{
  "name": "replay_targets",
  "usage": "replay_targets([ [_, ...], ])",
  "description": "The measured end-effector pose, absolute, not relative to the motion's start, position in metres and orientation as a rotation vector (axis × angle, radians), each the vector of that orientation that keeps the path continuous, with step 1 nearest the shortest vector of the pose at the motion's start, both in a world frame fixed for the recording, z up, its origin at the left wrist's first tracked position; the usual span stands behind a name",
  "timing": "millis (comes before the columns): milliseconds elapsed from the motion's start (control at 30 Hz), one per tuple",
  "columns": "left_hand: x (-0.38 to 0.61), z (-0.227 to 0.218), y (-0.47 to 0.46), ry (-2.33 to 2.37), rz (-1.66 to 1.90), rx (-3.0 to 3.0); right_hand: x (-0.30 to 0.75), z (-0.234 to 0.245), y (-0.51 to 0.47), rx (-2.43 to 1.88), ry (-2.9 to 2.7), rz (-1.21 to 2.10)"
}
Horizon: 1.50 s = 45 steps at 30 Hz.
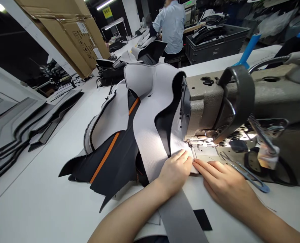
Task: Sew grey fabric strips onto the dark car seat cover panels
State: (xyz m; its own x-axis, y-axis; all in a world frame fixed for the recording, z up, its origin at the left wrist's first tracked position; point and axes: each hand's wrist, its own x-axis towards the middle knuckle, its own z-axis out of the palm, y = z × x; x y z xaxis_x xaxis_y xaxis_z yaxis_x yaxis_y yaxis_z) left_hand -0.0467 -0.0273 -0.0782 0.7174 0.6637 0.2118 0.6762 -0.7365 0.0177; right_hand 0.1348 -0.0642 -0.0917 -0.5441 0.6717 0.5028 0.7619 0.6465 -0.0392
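My left hand (176,170) lies on a light grey fabric panel (178,143) just in front of the sewing machine's needle area, fingers close together and pressing down. Its thumb is hidden. My right hand (222,179) is stretched flat on the other side, fingertips touching the panel's right edge. The sewing machine (210,104) stands over the panel with its lamp lit. A long grey strip (150,148) passes under my left forearm, joined to a bulky grey and black piece. Black fabric with an orange stripe (106,155) lies to the left.
Thread snips (251,175) with a blue handle lie right of my right hand. A small black patch (202,219) is near the front. Stacked grey panels (26,125) fill the left side. Behind are a cardboard box (76,37), a grey crate (215,44) and a person (172,28).
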Motion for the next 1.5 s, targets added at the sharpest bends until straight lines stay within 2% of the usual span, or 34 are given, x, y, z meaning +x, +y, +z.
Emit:
replay_targets([
  [667,-0.049,-0.087,-0.013,-1.096,-0.456,-2.858,0.136,-0.090,-0.058,-1.155,-2.313,-0.144],
  [1500,-0.067,-0.079,0.008,-0.877,-0.437,-3.061,0.134,-0.099,-0.055,-1.326,-2.302,-0.382],
])
